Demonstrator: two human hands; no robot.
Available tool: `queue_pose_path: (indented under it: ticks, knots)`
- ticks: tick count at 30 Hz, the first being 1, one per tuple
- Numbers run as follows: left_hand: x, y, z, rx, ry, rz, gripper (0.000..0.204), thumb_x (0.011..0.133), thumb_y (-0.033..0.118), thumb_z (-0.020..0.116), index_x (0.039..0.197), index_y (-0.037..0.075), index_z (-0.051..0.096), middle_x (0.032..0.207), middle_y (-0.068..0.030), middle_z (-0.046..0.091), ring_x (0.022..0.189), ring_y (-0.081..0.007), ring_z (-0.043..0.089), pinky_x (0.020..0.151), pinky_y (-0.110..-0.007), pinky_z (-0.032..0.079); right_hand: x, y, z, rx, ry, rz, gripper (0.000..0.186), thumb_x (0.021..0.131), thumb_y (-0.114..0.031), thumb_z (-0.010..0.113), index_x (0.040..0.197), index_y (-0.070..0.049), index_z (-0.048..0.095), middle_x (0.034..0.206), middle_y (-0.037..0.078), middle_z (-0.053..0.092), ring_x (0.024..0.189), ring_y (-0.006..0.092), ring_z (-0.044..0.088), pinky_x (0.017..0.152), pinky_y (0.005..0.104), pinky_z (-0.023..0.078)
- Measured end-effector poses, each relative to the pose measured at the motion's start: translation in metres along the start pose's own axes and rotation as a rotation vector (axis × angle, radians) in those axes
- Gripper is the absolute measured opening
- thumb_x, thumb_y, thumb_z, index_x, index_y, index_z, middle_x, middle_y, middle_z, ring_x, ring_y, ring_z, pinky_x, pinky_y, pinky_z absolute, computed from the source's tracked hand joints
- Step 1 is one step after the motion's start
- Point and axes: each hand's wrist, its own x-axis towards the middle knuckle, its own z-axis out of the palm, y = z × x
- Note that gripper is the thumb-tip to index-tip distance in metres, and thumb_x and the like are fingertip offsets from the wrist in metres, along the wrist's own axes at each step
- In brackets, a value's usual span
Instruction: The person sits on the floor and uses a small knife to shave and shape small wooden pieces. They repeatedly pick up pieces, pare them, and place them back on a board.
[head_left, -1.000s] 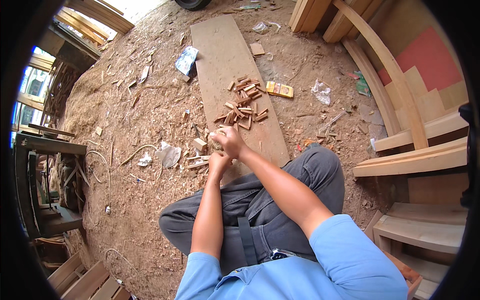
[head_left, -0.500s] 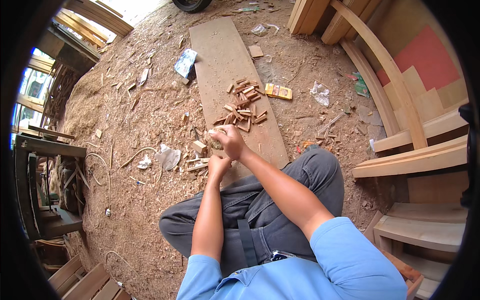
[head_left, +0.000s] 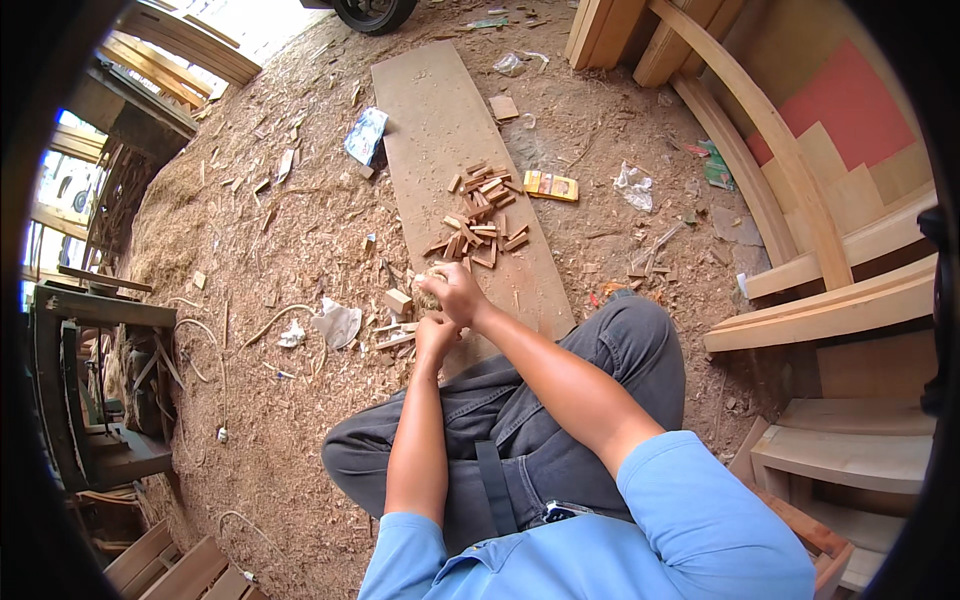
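Main relation: the small wood pcs are heaped on the flat board, beyond the R grip and slightly to its rt. The nearest pcs are left just past the R knuckles, apart from them by a strip of bare board. By position, the R grip is clearly the nearer; the L grip is held closer to the body, just below and a bit L of the R one, the two seen touching or nearly so.

No single long axis is shared by the pcs: they're strewn at mixed angles, some crossed over others. The heap as a whole is stretched roughly away from the person, w/ its far end set to the rt. The board's own length is also run away from the lap, but leaned L toward its far end.

Grip state: fingers are curled on both sides; whether anything's held can't be made out, as the palms are hidden.

Approx. level w/ the R grip, a pale block is seen to the L, w/ pale sticks beside the L grip. A yellow packet is placed rt of the heap, by the board's edge.
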Motion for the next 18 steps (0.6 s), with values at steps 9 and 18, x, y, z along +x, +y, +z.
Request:
queue_pose_path:
  ticks: [9, 18]
  knots:
    - [-0.002, 0.001, -0.001, 0.08, 0.032, 0.006, 0.034, 0.072, 0.03, 0.073, 0.067, -0.003, 0.07, 0.065, -0.0137, 0.068, 0.06, -0.0197, 0.065, 0.06, -0.035, 0.05, 0.001, 0.001, 0.001, 0.005, 0.012, -0.082, 0.031, 0.085, -0.026, 0.061, 0.075, 0.003, 0.065, 0.062, 0.006, 0.06, 0.06, 0.0112, 0.051, 0.058, 0.0332, 0.042]
    - [-0.005, 0.007, -0.002, 0.097, 0.03, -0.017, 0.033, 0.072, 0.031, 0.072, 0.067, -0.002, 0.071, 0.064, -0.0136, 0.068, 0.06, -0.021, 0.065, 0.06, -0.035, 0.05, -0.001, 0.0, -0.002, -0.067, 0.021, 0.007, 0.032, 0.086, -0.026, 0.063, 0.069, 0.0, 0.063, 0.06, 0.002, 0.056, 0.06, 0.009, 0.048, 0.057, 0.0313, 0.04]
